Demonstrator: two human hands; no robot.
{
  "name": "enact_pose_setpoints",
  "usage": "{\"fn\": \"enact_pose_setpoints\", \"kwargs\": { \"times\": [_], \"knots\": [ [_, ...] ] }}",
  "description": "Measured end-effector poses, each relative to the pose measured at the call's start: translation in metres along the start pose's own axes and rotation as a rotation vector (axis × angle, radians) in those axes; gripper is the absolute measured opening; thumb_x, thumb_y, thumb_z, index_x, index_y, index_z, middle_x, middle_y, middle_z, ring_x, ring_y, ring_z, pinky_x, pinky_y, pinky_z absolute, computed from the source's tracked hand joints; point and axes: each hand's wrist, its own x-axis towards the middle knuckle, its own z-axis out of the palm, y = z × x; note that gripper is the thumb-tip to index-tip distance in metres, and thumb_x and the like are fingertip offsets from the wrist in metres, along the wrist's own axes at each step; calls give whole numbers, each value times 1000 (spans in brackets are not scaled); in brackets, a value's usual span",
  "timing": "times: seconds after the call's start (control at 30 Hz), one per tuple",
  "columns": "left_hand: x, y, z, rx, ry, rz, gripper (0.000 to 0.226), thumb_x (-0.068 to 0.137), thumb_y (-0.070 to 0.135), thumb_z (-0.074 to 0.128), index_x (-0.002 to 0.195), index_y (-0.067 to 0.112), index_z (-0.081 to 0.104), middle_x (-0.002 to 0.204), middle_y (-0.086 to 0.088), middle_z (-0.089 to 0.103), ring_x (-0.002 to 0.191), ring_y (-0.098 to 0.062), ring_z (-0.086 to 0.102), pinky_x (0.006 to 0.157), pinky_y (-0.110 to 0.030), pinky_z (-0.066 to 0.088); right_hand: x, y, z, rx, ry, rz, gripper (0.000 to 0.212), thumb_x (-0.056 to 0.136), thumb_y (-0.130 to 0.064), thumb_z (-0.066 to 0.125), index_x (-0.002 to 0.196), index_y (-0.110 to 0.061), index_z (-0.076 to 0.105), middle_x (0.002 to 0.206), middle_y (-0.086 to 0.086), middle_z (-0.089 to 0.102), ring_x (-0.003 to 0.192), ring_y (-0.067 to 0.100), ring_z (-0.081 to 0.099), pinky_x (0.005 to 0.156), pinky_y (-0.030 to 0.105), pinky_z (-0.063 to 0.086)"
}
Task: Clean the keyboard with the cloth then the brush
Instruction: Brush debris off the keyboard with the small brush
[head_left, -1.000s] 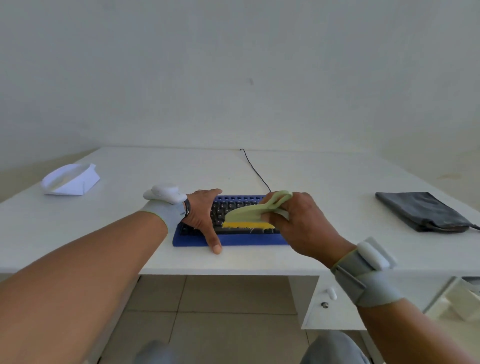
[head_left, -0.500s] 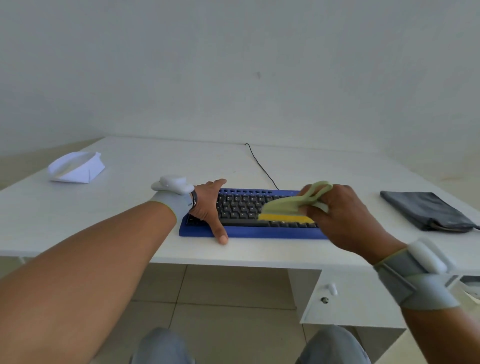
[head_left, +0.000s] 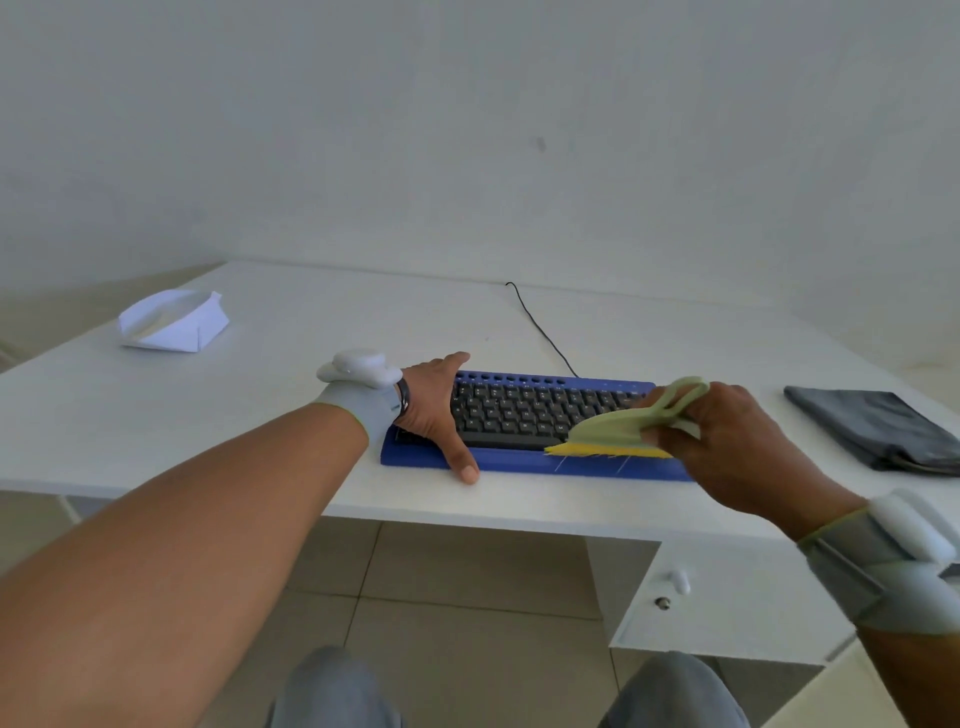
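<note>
- Rightward goes the brush (head_left: 618, 428) since a second ago, right hand (head_left: 727, 447) gripping it, bristles now at the keyboard's (head_left: 524, 415) right end, near the desk's (head_left: 260, 426) front edge.
- Left hand (head_left: 434, 410), fingers straight, pins the keyboard's left end.
- Cloth (head_left: 878, 431) lies by the right edge; folded paper (head_left: 174, 322) far left.

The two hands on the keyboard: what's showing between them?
In the head view, only black keys of the blue keyboard lie between the left hand and the brush gripped by the right hand.
</note>
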Motion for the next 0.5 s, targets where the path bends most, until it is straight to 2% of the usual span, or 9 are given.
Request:
{"fn": "enact_pose_setpoints", "kwargs": {
  "times": [0.07,0.17,0.3,0.43,0.5],
  "knots": [
    [1,0,0,-1,-8,3,157,44,57,93,156,25,-11,166,-1,3,151,-24,12,121,-45,20,1,0,-2,-27,10,3,11,87,-19,65,97,-16,68,88,8,64,71,24,60,67,42,52],
    [0,-3,2,-41,-3,16,154,46,55,94,156,28,-11,166,0,1,151,-24,11,121,-47,21,6,-23,-1,81,43,-91,5,87,-15,65,91,-15,68,77,1,63,62,15,56,56,27,45],
    [-7,-19,0,-93,16,-8,155,45,53,95,156,29,-10,165,0,-6,152,-24,5,120,-51,20,27,-55,11,224,84,-140,3,88,-17,67,91,-17,67,77,-3,61,62,6,52,54,17,36],
    [-11,-42,4,-209,16,-47,158,42,50,97,156,30,-10,165,-1,10,149,-23,18,119,-48,25,50,-80,31,273,38,-193,8,89,-16,67,84,-17,60,70,-9,53,59,3,47,51,8,38],
    [-12,-46,8,-240,17,-44,160,42,50,97,155,30,-14,164,-2,11,149,-23,19,119,-47,26,57,-90,43,271,0,-209,13,89,-18,67,82,-17,56,68,-12,46,57,4,43,50,7,37]
  ]
}}
